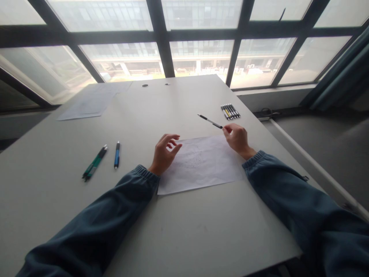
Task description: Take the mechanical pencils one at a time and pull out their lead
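Observation:
A sheet of white paper (213,165) with faint pencil-like marks lies in front of me. Over its left edge rests my left hand (165,153), fingers curved and apart, holding nothing. My right hand (236,139), at the sheet's upper right corner, pinches the end of a black and clear pen (210,120). The pen points away to the upper left, its tip beyond the paper. Just behind that hand several pens (230,111) lie side by side in a row, mostly black, one with yellow.
Left of the paper lie a blue pen (117,155) and green pens (95,163). More paper sheets (86,102) are at the far left of the white table (161,104). Windows stand behind the table, and a white pipe (311,157) runs past its right side.

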`<move>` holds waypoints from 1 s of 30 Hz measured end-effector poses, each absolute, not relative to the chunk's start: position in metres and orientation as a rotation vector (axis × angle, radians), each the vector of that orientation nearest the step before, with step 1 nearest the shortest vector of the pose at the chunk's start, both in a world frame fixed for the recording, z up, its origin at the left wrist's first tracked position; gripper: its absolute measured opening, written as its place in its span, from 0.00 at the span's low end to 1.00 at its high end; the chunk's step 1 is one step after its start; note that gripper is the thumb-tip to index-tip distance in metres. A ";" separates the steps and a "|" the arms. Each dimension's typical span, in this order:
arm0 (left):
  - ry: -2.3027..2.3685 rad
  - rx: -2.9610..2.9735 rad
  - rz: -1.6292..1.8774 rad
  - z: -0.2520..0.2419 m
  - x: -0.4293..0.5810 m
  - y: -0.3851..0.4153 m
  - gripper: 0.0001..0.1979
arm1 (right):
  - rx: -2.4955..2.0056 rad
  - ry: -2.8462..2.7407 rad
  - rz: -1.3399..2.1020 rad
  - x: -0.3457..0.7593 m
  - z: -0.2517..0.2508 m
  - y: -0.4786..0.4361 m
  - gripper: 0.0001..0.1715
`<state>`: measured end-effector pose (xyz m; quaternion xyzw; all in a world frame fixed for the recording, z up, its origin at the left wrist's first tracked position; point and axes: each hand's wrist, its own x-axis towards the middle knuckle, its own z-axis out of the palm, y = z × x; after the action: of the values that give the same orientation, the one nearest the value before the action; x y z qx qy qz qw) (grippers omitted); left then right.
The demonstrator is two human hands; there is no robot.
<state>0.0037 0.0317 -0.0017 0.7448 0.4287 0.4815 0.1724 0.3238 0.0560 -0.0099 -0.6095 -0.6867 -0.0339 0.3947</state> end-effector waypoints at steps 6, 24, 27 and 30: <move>1.114 2.321 1.085 -0.005 0.004 0.030 0.04 | -2.024 -1.565 -0.082 0.352 -0.016 0.079 0.12; 1.131 2.420 0.890 -0.011 -0.001 0.036 0.08 | -2.097 -1.568 0.081 0.345 -0.021 0.126 0.10; 1.138 2.422 0.869 -0.009 0.000 0.036 0.08 | -2.101 -1.551 0.100 0.344 -0.020 0.136 0.11; 1.148 2.419 0.869 -0.007 0.000 0.036 0.07 | -2.103 -1.534 0.116 0.343 -0.019 0.142 0.10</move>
<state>0.0001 0.0358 -0.0071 0.8479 0.4023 0.3047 0.1624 0.3434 0.1420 -0.0192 -0.7783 -0.5677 0.0429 0.2648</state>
